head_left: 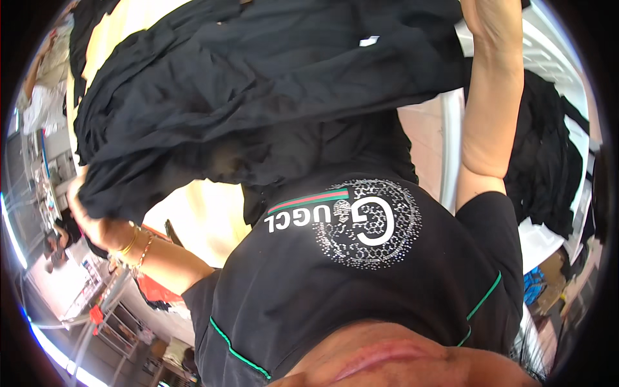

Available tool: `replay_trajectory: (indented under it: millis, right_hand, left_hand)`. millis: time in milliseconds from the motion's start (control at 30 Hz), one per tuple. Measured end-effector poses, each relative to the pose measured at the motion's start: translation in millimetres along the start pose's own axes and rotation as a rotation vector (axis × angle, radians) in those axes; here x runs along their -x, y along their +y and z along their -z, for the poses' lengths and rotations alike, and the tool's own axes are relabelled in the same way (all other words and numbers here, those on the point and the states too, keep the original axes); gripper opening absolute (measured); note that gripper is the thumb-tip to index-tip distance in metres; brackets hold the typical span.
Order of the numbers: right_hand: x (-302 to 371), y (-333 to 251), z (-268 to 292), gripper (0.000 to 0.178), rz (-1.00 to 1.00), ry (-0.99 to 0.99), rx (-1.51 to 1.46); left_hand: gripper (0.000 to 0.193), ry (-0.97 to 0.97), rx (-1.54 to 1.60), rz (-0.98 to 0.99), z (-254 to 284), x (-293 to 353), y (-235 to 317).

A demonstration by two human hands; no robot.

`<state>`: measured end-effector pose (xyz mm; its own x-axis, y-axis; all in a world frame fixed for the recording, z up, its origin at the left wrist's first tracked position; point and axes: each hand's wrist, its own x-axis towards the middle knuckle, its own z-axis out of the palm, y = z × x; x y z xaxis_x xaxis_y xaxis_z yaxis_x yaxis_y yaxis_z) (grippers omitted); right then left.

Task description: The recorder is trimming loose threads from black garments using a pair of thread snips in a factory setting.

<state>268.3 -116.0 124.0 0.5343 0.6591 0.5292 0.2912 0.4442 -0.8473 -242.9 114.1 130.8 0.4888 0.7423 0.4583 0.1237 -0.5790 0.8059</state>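
Fingers of the left hand (91, 218) meet the left end of the black cloth (277, 84), but they are blurred and partly hidden, so I cannot tell whether they pinch it; bracelets (147, 249) circle that wrist. The cloth spreads in loose folds above the pale worktop (196, 219), a small white label (369, 41) on it. The right forearm (493, 90) runs past the upper edge, its fingers out of view; beyond lies a black heap (541, 155)

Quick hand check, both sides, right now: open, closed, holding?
Left hand: closed on the near left end of the black garment, fingers partly covered.
Right hand: cut off at the top edge; grip can't be told.
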Motion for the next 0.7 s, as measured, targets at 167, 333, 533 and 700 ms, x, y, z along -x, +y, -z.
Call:
replay_trajectory:
  millis: [167, 333, 533, 700]
  right_hand:
    - [9.7, 22.6, -28.6, 0.026, -0.256, -0.090, -0.035]
    - [17.8, 36.7, -43.8, 0.028, -0.333, -0.196, -0.071]
    - [17.3, 40.4, -46.4, 0.028, -0.512, -0.220, -0.014]
    - [18.1, 58.5, -35.7, 0.027, -0.461, -0.161, -0.065]
  left_hand:
    - [0.054, -0.636, -0.197, 0.403, 5.3, 22.5, -37.2]
    - [0.069, -0.732, -0.517, 0.109, -70.4, -17.4, 22.4]
    - [0.028, -0.460, -0.729, -0.075, -181.0, -41.9, 3.4]
    - [0.007, -0.640, -0.145, -0.246, -204.5, -23.6, 79.3]
